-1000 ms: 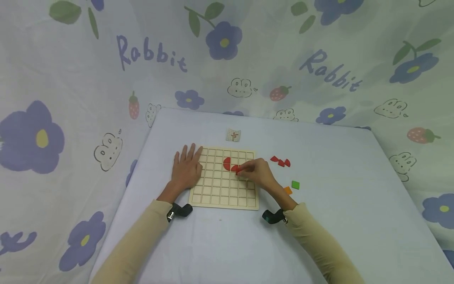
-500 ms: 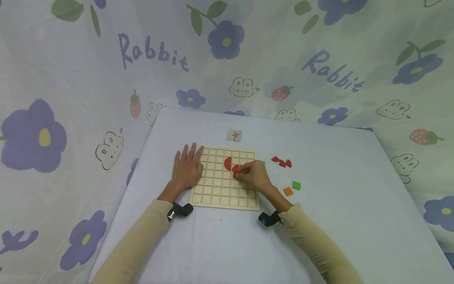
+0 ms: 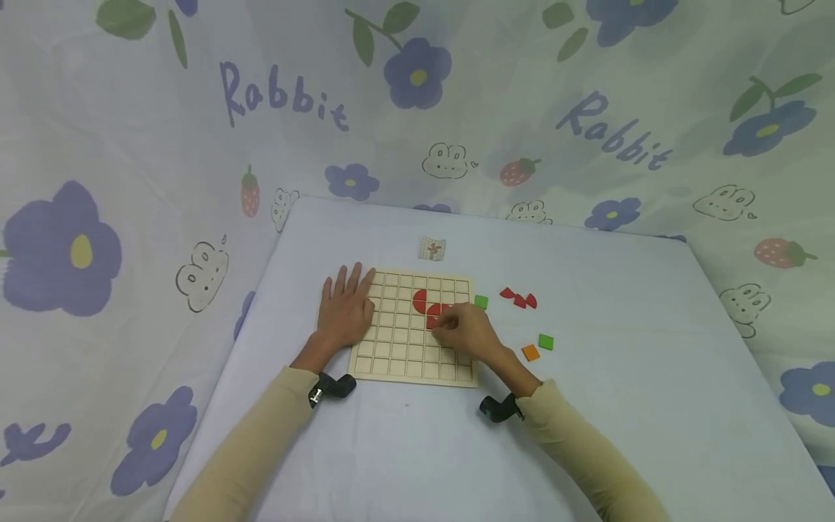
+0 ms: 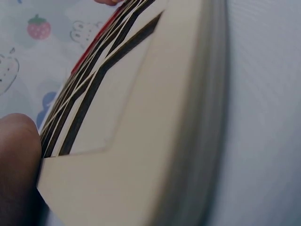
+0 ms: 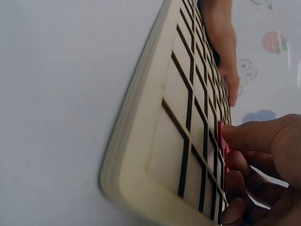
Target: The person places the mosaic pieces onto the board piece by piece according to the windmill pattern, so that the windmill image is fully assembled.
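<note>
A light wooden grid board [image 3: 398,351] lies on the table. My left hand [image 3: 343,310] rests flat with fingers spread over its upper left edge; the left wrist view catches only part of a finger [image 4: 19,160] by the frame. Red quarter-circle pieces [image 3: 420,301] sit in cells near the board's middle. At the lower end of this red group, my right hand [image 3: 466,330] has thumb and curled fingers at a red piece [image 3: 431,323]. In the right wrist view the thumb touches that red piece [image 5: 220,134]; the fingertips partly hide it.
Right of the board lie several loose red pieces [image 3: 519,299], a green square [image 3: 546,341], another green square [image 3: 481,301] and an orange square [image 3: 531,352]. A small pattern card [image 3: 432,249] lies behind the board. A rabbit-print cloth [image 3: 280,159] hangs behind the table.
My right hand has brought the red piece slightly down into a cell below the other red pieces. The green square beside the board has come into sight. My left hand stays put.
</note>
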`<state>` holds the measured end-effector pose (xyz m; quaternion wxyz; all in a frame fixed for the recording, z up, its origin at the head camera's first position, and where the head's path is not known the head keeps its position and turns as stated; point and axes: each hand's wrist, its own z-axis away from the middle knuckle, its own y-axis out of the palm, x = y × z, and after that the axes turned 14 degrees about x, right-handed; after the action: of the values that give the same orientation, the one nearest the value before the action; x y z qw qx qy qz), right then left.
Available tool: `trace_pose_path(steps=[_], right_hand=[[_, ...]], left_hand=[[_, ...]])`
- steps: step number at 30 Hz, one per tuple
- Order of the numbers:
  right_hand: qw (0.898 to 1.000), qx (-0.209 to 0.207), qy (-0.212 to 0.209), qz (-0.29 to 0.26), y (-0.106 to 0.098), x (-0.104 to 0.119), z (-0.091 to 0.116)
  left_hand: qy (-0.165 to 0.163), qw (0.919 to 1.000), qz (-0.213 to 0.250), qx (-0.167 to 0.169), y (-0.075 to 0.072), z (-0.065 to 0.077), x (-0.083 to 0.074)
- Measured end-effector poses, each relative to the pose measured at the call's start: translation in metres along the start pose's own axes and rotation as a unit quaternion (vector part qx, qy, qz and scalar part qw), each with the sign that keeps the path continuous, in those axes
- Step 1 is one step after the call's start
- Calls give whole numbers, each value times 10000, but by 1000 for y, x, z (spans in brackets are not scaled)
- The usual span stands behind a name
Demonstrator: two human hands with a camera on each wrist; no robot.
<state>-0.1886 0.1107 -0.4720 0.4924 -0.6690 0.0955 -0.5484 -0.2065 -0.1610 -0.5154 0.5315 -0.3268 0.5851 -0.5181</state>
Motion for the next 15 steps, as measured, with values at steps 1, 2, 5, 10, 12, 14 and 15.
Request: trace_pose_path(steps=[1, 2, 5, 10, 12, 14, 15], right_hand=[[10000, -43, -12, -29, -2, -2, 1], [10000, -66, -6, -22, -3, -4, 3], [10000, -62, 56, 17, -8, -12, 6], [9988, -26, 484, 5, -16, -26, 13], [9978, -108, 645, 65, -21, -31, 16], [9964, -253, 783, 181, -27, -38, 20], [9956, -336, 844, 223, -31, -42, 21]], left_hand=[[-7, 10000, -8, -1, 0, 0, 0], [-13, 10000, -11, -1, 0, 0, 0], [-18, 10000, -25, -1, 1, 0, 1], [10, 10000, -22, -28, 1, -1, 1], [20, 10000, -29, -42, 1, -1, 1], [22, 10000, -28, -45, 1, -1, 1], [21, 10000, -26, -41, 2, -1, 1]])
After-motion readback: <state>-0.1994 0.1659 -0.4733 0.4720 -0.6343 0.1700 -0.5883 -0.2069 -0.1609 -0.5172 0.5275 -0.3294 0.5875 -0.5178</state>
